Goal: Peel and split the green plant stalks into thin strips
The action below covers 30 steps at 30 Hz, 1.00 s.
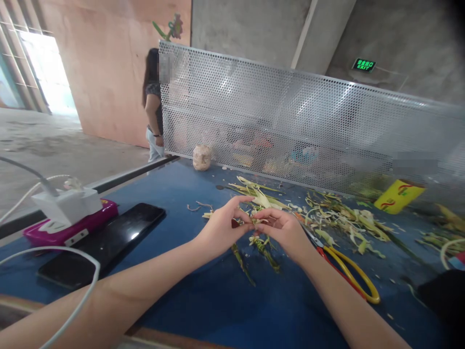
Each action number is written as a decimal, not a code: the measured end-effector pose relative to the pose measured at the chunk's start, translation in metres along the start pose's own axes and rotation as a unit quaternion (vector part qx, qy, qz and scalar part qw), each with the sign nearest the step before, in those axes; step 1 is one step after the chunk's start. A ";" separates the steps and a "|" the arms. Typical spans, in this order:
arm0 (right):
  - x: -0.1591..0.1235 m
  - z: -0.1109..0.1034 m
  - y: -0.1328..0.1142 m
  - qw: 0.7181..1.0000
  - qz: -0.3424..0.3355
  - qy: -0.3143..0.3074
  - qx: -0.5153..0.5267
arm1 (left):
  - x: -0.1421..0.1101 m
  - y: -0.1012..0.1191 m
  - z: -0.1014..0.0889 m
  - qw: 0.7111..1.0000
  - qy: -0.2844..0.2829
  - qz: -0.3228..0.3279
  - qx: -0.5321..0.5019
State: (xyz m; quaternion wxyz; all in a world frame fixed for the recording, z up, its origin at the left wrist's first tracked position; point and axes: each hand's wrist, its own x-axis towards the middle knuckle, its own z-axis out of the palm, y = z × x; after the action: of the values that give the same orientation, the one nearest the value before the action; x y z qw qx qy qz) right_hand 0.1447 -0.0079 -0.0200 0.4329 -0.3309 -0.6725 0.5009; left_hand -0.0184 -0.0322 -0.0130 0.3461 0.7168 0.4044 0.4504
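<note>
Above the blue tabletop [214,305], my left hand [223,224] and my right hand [285,231] meet, thumbs and forefingers pinched together. A small pale plant piece [259,222] is between their fingertips; its exact kind is too small to tell. Just below them lie green stems with pale buds [267,254]. Behind the fingertips, a long pale green leaf strip [262,198] points away from me. Scissors with yellow and red handles [358,274] lie beside my right forearm, their blades partly hidden by plant scraps.
Peelings and leaf scraps [348,220] cover the table's right side, near a yellow roll [397,196]. At left are a black phone [119,235], a magenta power strip [76,232] and white cables. A perforated metal screen [254,116] bounds the back; a person [153,106] stands beyond.
</note>
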 end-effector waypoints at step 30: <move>0.000 -0.001 0.000 1.000 0.024 0.005 0.005 | 0.000 -0.001 0.000 0.998 -0.004 0.012 0.057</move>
State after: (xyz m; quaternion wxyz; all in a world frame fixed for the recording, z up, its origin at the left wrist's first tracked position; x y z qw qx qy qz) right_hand 0.1453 -0.0081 -0.0197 0.4257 -0.3476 -0.6598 0.5124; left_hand -0.0187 -0.0320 -0.0141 0.3009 0.7417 0.4193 0.4284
